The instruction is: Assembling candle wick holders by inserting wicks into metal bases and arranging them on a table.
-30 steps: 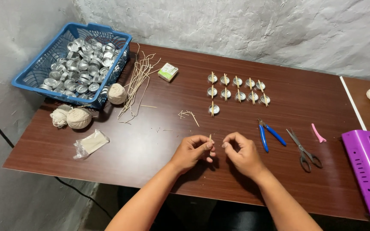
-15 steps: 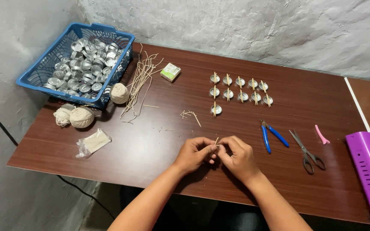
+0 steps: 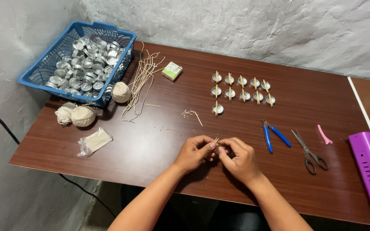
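Both hands pinching a short wick piece at front-centre of table.

L hand (image 3: 192, 152) & R hand (image 3: 237, 159) meet fingertip to fingertip, fingers closed on a short tan wick (image 3: 215, 140) held just above the table (image 3: 159, 141); can't tell if a metal base is on it. Blue-handled pliers (image 3: 274, 134) just right of R hand, then scissors (image 3: 308, 150) & pink clip (image 3: 323, 134). Rows of small metal cups w/ wicks (image 3: 241, 87) farther back. Blue basket (image 3: 39, 75) of empty cups at far left, w/ twine balls (image 3: 83, 116) & loose wick strands (image 3: 142, 81) beside it.
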